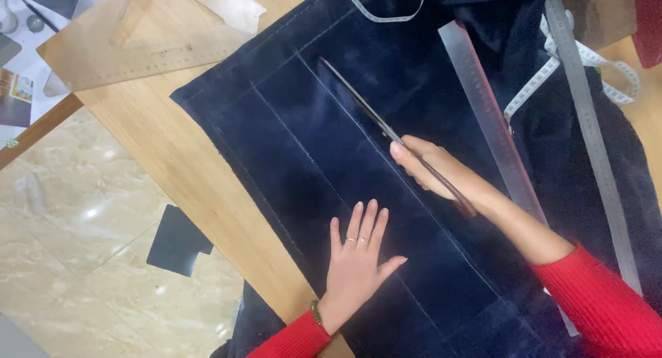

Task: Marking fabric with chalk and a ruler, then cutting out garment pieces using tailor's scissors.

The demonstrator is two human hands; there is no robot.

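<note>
A single head-worn camera looks steeply down, close over a wooden table (172, 158); dark fabric (331, 144) fills the frame; tiled floor (76, 213) at left.

tailoring workshop: wooden cutting table (172, 144), steel rulers (483, 103), set square (131, 47), tape measure (593, 61), navy fabric (310, 144) marked with chalk lines.
</note>
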